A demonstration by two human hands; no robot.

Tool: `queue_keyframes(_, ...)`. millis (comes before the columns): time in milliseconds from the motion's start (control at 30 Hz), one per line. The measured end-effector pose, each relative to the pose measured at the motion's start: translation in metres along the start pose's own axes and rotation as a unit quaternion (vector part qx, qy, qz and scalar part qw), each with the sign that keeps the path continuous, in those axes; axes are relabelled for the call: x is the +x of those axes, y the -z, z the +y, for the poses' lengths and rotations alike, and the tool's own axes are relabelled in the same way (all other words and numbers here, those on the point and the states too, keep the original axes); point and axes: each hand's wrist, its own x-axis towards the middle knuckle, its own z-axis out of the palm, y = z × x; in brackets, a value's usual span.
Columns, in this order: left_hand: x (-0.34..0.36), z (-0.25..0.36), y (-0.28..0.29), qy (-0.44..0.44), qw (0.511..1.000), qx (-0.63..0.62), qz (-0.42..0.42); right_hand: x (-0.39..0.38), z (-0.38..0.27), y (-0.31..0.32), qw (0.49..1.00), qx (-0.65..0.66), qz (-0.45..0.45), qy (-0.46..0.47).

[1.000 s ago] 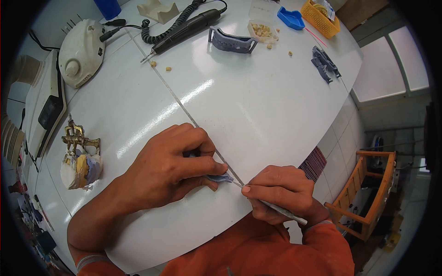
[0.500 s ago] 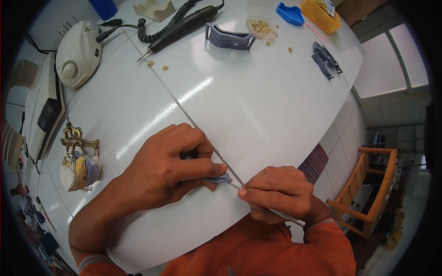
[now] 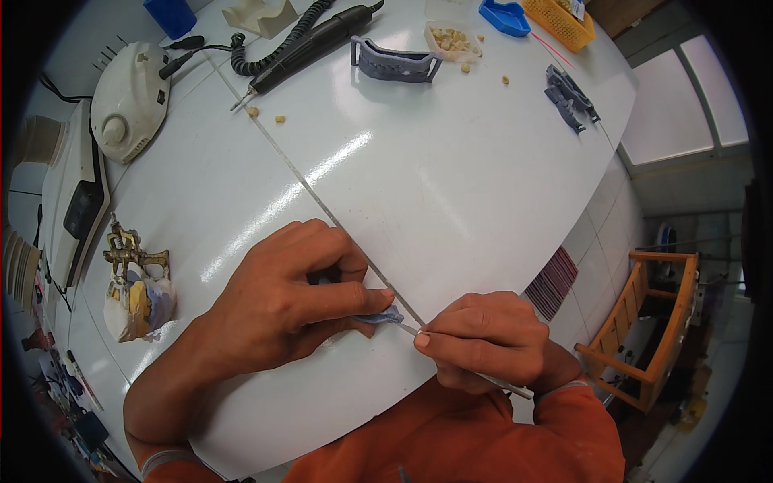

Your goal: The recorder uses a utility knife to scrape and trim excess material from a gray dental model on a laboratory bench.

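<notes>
My left hand (image 3: 282, 302) pinches a small blue-grey piece (image 3: 390, 316) between thumb and fingers, just above the white table. Most of that piece is hidden behind the fingers; its uneven end pokes out toward the right. In my right hand (image 3: 489, 336) is a slim metal hand tool (image 3: 510, 386), gripped close to its tip. The tool's thin end meets the exposed end of the piece or lies very near it; I cannot tell which. Its handle comes out below my right hand, slanting down to the right.
A brass articulator (image 3: 133, 256) with a dental cast (image 3: 138, 306) stands left of my left hand. Farther back are a white control box (image 3: 129, 105), a black handpiece (image 3: 310, 52), a grey curved tray (image 3: 394, 63), tan tooth-like pieces (image 3: 451, 40) and grey parts (image 3: 570, 98).
Both hands keep their grips, with the tool's tip still at the blue-grey piece. The view has shifted slightly, so the things at the back sit a little farther left.
</notes>
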Motion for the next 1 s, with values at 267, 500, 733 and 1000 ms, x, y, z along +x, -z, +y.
queue_keyframes(267, 0.0006, -0.0008, -0.0007, 0.002, 1.0, -0.002, 0.001, 0.0007, 0.0005, 0.0012, 1.0, 0.004, -0.006, -0.003)
queue_keyframes(500, 0.0001, -0.0003, -0.0002, 0.005, 1.0, -0.003, -0.002, 0.0032, -0.0011, 0.0033, 1.0, -0.007, -0.022, -0.011)
queue_keyframes(733, 0.0001, -0.0004, -0.0007, -0.002, 1.0, -0.001, 0.002, 0.0047, -0.0023, 0.0013, 1.0, -0.015, -0.014, -0.007)
queue_keyframes(1000, -0.0003, -0.0015, -0.0011, -0.003, 1.0, -0.004, 0.001, 0.0058, -0.0018, -0.0007, 0.999, -0.033, -0.009, 0.002)
